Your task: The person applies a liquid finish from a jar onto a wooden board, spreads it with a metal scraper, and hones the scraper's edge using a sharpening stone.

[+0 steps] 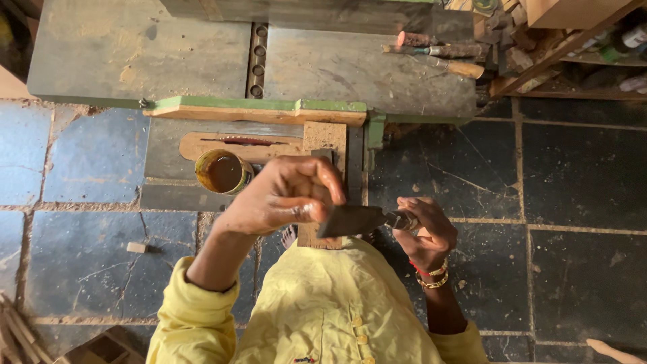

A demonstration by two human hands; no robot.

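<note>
My right hand (426, 232) grips the handle end of a wide flat metal blade (354, 220), held level above my lap. Fingers of my left hand (286, 195) are bunched and pressed on the blade's left end. Under the blade a wooden block (323, 145) runs away from me to a green-edged ledge (259, 106). A round tin of brown liquid (223, 172) stands just left of my left hand. I wear a yellow shirt, with bangles on the right wrist.
A grey metal machine table (135, 54) fills the top of the view, and on its right end lie wooden-handled tools (441, 50). Dark stone floor tiles (579, 175) spread around. A small wood chip (137, 247) lies at left, wood scraps (13, 330) at bottom left.
</note>
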